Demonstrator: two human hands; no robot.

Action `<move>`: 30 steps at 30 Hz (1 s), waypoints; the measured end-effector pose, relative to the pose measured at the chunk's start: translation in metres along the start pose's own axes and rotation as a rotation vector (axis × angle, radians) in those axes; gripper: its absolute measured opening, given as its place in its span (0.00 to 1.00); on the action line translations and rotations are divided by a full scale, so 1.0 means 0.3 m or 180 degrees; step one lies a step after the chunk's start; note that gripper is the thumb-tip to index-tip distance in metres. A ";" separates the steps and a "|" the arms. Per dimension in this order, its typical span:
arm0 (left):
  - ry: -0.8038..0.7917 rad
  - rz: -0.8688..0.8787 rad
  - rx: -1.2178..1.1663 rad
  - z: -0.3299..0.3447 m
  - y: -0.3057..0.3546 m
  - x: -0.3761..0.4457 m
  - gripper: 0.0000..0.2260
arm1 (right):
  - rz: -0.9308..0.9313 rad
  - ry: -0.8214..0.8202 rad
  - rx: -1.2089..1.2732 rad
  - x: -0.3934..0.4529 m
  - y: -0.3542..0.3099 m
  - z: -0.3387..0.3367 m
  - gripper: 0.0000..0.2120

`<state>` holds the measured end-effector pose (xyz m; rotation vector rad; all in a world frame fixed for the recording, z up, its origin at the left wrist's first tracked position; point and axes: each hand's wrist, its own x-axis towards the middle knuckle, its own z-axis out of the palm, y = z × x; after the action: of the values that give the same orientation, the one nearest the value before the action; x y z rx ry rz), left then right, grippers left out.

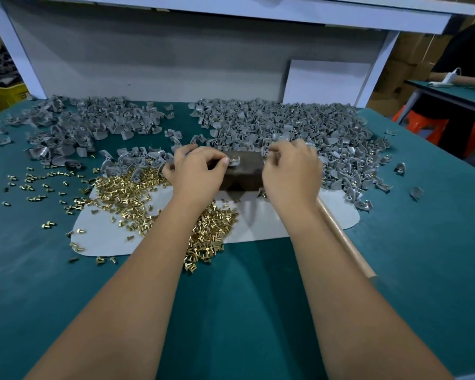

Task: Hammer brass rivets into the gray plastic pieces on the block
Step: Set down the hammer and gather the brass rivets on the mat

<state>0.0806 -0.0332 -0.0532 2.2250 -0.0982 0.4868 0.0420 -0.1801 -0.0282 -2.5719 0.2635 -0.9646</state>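
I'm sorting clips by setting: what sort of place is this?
Probably a small factory assembly bench. Bulk heaps of gray plastic pieces and loose brass rivets cover a green work table, both hands work at a dark block, and stacked cardboard cartons stand behind another worker's table.

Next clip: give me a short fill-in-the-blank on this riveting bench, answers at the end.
1. The left hand pinches a gray piece on top of the dark ____.
2. The brass rivets lie mostly on the ____ side of the block.
3. The table cover is ____ in colour.

Answers: block; left; teal
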 end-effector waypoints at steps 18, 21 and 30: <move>0.0103 -0.0047 0.0186 0.011 0.018 -0.018 0.02 | 0.0707 -0.0636 -0.0423 -0.015 0.118 -0.104 0.08; 0.0154 -0.0081 0.0193 0.013 0.017 -0.019 0.02 | 0.0355 -0.0461 0.0071 -0.015 0.079 -0.146 0.06; 0.0313 -0.0091 0.0138 0.021 0.019 -0.014 0.02 | 0.0035 -0.0766 0.0400 -0.025 -0.013 -0.229 0.22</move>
<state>0.0774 -0.0422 -0.0543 2.2374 -0.0045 0.5867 -0.0091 -0.1937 0.0164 -2.5354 0.1453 -0.6375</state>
